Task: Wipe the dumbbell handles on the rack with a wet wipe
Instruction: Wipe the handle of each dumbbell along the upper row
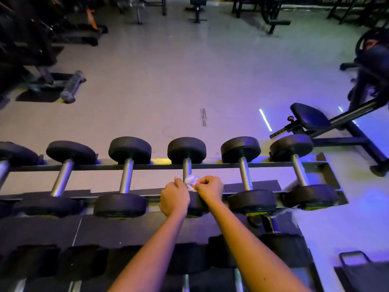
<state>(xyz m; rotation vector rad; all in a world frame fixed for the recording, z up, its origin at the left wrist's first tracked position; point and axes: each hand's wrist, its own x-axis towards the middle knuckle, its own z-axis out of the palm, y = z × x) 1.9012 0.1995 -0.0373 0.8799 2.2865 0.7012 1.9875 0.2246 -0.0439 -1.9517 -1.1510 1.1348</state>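
Several black dumbbells with steel handles lie across the top tier of the rack (160,167). A crumpled white wet wipe (191,180) sits at the near end of the middle dumbbell's handle (187,167). My left hand (174,197) and my right hand (209,187) meet over that dumbbell's near head, and both pinch the wipe between curled fingers. The hands hide the near part of the handle. To the left lies another steel handle (126,177); to the right, one more dumbbell handle (245,173).
A lower tier of dumbbells (185,279) runs below my forearms. An adjustable bench (310,116) stands past the rack's right end. Gym machines line the far side of the pale floor (168,81), and a foam roller (71,86) lies at the left. A dark bag (362,275) sits bottom right.
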